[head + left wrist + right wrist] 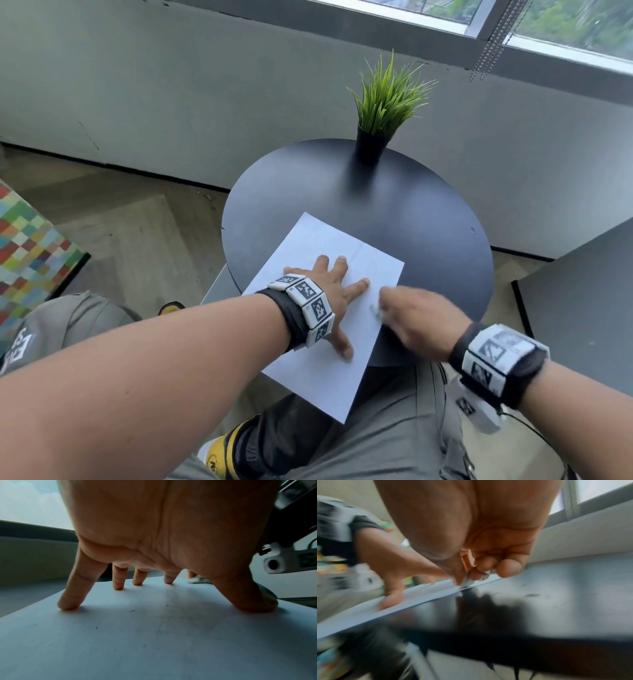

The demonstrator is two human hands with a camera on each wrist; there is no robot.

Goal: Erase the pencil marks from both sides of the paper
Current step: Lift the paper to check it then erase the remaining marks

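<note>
The paper looks matt and smooth, lying on a dark table with a slight sheen; the floor is wood-patterned.

Lounge or office corner: round black table, potted grass, window

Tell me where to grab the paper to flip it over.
Pinch the paper at its near corner, coming from below: that corner overhangs the round table, so fingers fit under it. The left hand pressing on the sheet must lift first.
</note>
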